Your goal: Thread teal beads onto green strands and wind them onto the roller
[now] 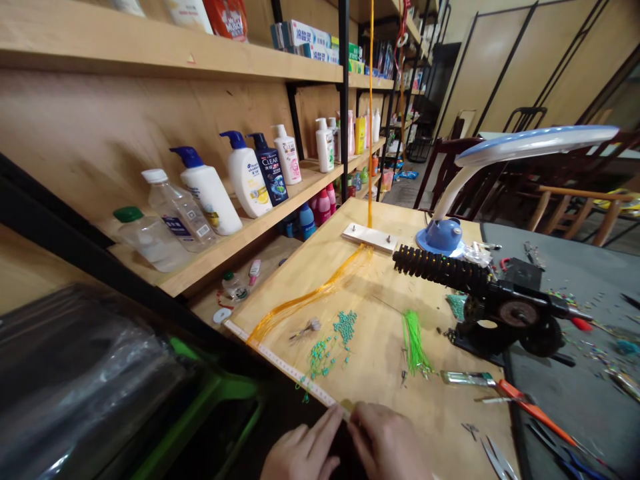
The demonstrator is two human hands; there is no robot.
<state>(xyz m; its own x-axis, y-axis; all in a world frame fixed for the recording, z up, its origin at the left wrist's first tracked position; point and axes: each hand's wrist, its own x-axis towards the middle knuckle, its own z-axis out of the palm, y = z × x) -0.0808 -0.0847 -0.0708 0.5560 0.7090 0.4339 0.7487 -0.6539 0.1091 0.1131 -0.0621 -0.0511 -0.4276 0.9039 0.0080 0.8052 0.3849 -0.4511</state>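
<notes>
Left hand (pixel 303 445) and right hand (pixel 389 440) sit close together at the table's (pixel 373 363) edge; whether they grip anything, I cannot tell. From the left, 1 narrow white measuring strip (pixel 285 367), flat, finely marked, follows that edge to them; turquoise beads (pixel 345 327) lie near it.

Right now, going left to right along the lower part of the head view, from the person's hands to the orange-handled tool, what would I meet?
Left hand → right hand → green flat tool → orange-handled tool.
</notes>
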